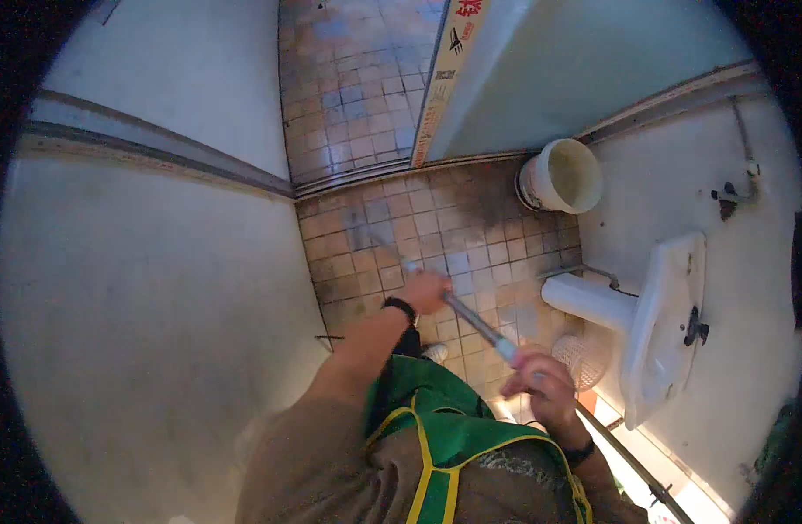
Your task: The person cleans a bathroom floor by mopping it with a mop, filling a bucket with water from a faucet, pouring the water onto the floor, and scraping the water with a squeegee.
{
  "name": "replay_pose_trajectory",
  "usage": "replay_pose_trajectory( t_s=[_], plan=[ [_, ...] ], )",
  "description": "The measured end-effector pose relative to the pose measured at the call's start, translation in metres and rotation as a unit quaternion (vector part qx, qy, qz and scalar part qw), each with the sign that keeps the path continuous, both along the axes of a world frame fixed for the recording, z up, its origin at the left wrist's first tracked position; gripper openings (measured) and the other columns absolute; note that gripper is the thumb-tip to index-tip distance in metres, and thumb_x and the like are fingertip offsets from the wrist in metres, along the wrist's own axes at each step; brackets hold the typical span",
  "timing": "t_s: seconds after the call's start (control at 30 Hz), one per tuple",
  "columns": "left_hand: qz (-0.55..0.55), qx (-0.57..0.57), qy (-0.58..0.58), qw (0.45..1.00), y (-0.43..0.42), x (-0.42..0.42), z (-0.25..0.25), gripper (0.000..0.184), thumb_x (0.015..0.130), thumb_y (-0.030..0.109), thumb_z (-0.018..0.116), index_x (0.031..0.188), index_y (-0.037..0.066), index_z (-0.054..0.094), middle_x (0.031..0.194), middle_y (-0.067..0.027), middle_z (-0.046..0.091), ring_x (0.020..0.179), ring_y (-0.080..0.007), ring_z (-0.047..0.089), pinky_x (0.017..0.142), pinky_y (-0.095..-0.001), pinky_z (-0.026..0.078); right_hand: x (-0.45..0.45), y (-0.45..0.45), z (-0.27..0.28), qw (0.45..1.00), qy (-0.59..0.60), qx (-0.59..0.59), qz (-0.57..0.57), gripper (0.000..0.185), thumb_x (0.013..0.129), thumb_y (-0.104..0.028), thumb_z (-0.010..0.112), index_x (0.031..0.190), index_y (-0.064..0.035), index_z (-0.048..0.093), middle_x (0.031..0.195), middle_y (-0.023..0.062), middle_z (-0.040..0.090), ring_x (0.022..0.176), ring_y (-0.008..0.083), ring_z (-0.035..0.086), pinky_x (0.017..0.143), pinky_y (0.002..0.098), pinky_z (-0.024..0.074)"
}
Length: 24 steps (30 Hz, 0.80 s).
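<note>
Blurring out over the tiled floor, the far end of the pole cannot be identified. Left hand closed around its middle; right hand curled on it nearer the green apron, fingers smeared

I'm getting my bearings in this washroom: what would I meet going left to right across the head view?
Pale wall panel → left hand → white bucket → washbasin bowl → wall-mounted pipe fitting.
</note>
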<state>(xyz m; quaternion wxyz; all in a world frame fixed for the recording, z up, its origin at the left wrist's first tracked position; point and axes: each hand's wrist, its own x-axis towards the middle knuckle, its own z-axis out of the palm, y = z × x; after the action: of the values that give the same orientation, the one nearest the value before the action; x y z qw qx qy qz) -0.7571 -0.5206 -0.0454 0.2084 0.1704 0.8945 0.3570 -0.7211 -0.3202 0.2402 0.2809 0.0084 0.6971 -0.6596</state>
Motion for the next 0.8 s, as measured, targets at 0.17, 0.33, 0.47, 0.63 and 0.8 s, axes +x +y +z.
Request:
replay_pose_trajectory(
  t_s=[0.17, 0.33, 0.47, 0.63, 0.8],
  plan=[
    [-0.052, 0.112, 0.042, 0.991, 0.094, -0.048, 0.05, 0.017, 0.061, 0.018, 0.062, 0.077, 0.016, 0.058, 0.081, -0.0026, 0.058, 0.088, -0.0249, 0.053, 0.073, -0.0455, 0.036, 0.002, 0.015, 0.062, 0.995, 0.003, 0.1, 0.005, 0.016, 0.078, 0.002, 0.043, 0.062, 0.0018, 0.042, 0.087, 0.0144, 0.043, 0.065, 0.0258, 0.063, 0.053, 0.0317, 0.0545],
    [-0.037, 0.095, 0.059, 0.993, 0.099, -0.038, 0.072, 0.015, 0.059, 0.018, 0.063, 0.072, 0.015, 0.058, 0.076, -0.0055, 0.058, 0.085, -0.0268, 0.054, 0.072, -0.0438, 0.038, 0.002, 0.031, 0.099, 0.997, -0.003, 0.033, -0.067, 0.022, 0.083, -0.006, 0.047, 0.062, 0.0017, 0.043, 0.086, 0.013, 0.042, 0.068, 0.0286, 0.063, 0.056, 0.0332, 0.0551],
    [-0.011, 0.065, 0.067, 0.996, 0.019, 0.012, 0.074, 0.018, 0.056, 0.019, 0.064, 0.073, 0.015, 0.06, 0.075, -0.0077, 0.058, 0.078, -0.031, 0.056, 0.07, -0.0456, 0.04, 0.002, 0.059, 0.034, 0.983, 0.177, -0.012, 0.051, 0.022, 0.081, -0.012, 0.047, 0.065, 0.003, 0.047, 0.09, 0.0153, 0.045, 0.071, 0.029, 0.061, 0.059, 0.0379, 0.0541],
    [0.014, -0.055, -0.105, 0.993, -0.001, 0.004, 0.056, 0.02, 0.058, 0.019, 0.063, 0.077, 0.015, 0.061, 0.083, -0.008, 0.059, 0.086, -0.0296, 0.056, 0.072, -0.0498, 0.038, -0.009, 0.037, -0.015, 0.967, -0.193, -0.158, -0.057, 0.014, 0.077, -0.006, 0.043, 0.066, 0.0036, 0.047, 0.089, 0.0157, 0.046, 0.068, 0.0293, 0.06, 0.058, 0.036, 0.0524],
    [-0.049, 0.053, 0.001, 0.997, 0.158, -0.046, 0.028, 0.016, 0.063, 0.018, 0.06, 0.079, 0.016, 0.06, 0.087, -0.0059, 0.06, 0.091, -0.0281, 0.055, 0.073, -0.0492, 0.038, 0.002, 0.113, 0.029, 0.996, -0.002, -0.003, -0.092, 0.016, 0.077, -0.008, 0.043, 0.064, 0.0016, 0.044, 0.089, 0.0143, 0.045, 0.058, 0.0232, 0.06, 0.053, 0.0303, 0.0519]
  ],
)
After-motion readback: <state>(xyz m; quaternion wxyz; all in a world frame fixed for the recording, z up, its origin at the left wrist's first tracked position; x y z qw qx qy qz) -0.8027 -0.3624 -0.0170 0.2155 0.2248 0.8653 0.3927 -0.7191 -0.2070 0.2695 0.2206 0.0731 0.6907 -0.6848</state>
